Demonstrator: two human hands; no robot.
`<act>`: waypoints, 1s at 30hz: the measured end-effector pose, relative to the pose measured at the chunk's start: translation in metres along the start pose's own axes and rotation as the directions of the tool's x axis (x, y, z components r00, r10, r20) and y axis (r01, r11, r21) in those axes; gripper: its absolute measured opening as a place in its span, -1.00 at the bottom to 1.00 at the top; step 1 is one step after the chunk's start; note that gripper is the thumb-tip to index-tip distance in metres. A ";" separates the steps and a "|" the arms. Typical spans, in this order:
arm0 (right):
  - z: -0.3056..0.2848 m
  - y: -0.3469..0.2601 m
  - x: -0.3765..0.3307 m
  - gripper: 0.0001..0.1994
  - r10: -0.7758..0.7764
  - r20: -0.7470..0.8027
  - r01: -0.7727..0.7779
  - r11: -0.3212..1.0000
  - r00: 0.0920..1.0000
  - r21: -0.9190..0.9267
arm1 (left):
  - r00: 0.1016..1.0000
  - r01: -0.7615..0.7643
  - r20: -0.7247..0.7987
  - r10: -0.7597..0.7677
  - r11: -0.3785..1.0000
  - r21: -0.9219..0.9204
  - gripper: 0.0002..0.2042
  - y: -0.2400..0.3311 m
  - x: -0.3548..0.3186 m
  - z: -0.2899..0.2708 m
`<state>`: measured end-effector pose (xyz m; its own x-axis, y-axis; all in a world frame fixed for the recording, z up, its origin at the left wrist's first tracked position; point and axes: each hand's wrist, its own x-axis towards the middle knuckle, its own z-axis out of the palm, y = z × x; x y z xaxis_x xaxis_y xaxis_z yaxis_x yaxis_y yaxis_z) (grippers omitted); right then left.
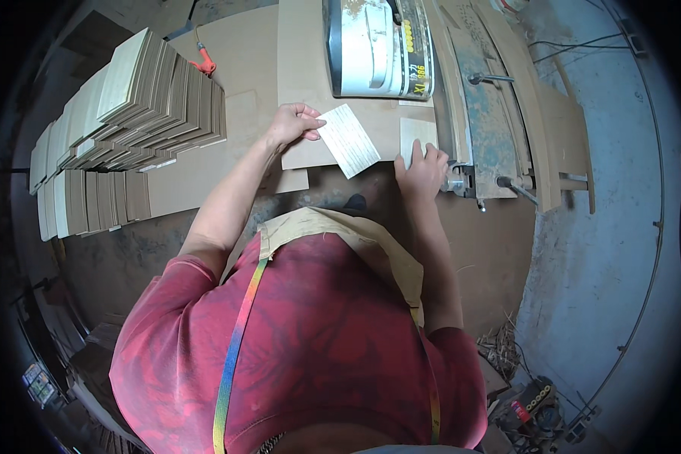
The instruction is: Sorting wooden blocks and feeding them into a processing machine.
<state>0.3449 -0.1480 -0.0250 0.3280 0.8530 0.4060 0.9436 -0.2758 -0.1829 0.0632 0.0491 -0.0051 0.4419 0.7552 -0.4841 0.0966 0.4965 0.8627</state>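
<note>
Step in hand, I judged: handling panels, one per hand. Left hand (291, 125) pinched lined pale panel (348, 142) at corner, thumb against fingers, nearer me than white container (367, 57). Right hand (422, 174) lay on second panel (415, 130), near container's right end; couldn't tell if gripping. Next move called for steady pinch. Brown board (304, 76) under container; wood stacks (147, 94) left; worn metal bed (495, 117) right; blue-grey wall (605, 174) farther right.

At the far left, 1 red air gun (204, 63) lies on the brown table (242, 57). A pale blue wall (609, 242) is on the right, with 1 long dark cord (659, 225) along it. At the near right, thin dry scraps (498, 352) lie heaped near a dirty machine (533, 415).
</note>
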 end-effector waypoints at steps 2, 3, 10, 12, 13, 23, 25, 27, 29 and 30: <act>0.022 0.002 0.009 -0.48 -0.023 -0.046 0.021 0.999 0.999 -0.047 | 1.000 -0.006 0.000 0.006 1.000 -0.011 -0.85 -0.002 0.000 -0.004; 0.031 0.003 0.012 -0.48 -0.047 -0.081 0.039 0.994 0.996 -0.101 | 1.000 -0.004 0.003 0.004 1.000 -0.029 -0.85 -0.006 -0.003 -0.004; 0.070 0.011 0.066 -0.46 -0.035 -0.162 0.039 0.999 0.986 0.020 | 1.000 -0.013 -0.024 0.011 0.996 -0.086 -0.83 -0.014 -0.010 0.006; 0.059 -0.004 0.052 -0.46 -0.069 -0.131 0.088 0.986 0.989 0.142 | 1.000 -0.001 -0.023 -0.002 0.995 -0.104 -0.83 -0.018 -0.016 0.007; 0.050 -0.017 0.048 -0.45 -0.105 -0.117 0.132 0.957 0.988 0.258 | 1.000 -0.002 -0.015 0.000 0.993 -0.120 -0.83 -0.015 -0.014 0.009; -0.043 -0.048 -0.020 -0.47 -0.041 0.075 0.012 0.933 0.996 0.359 | 0.981 0.033 0.193 -0.008 0.991 -0.126 -0.82 -0.004 -0.006 0.093; -0.045 -0.040 -0.019 -0.50 0.001 0.054 -0.018 0.950 0.999 0.313 | 0.972 0.037 0.235 -0.006 0.991 -0.129 -0.81 -0.010 0.002 0.099; -0.036 -0.029 -0.016 -0.52 0.036 0.022 -0.040 0.975 0.999 0.220 | 0.968 0.051 0.250 -0.022 0.992 -0.113 -0.81 -0.011 0.003 0.101; -0.016 -0.017 -0.007 -0.56 0.080 -0.053 -0.079 0.996 0.995 0.037 | 0.963 0.067 0.267 -0.042 0.994 -0.085 -0.81 -0.008 0.004 0.101; -0.006 -0.013 -0.002 -0.58 0.091 -0.090 -0.096 0.994 0.992 -0.051 | 0.962 0.074 0.268 -0.051 0.994 -0.075 -0.82 -0.007 0.003 0.099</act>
<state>0.3322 -0.1490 -0.0187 0.4155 0.7806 0.4668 0.9087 -0.3787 -0.1756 0.1516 0.0055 0.0017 0.6593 0.5865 -0.4704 0.0614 0.5816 0.8111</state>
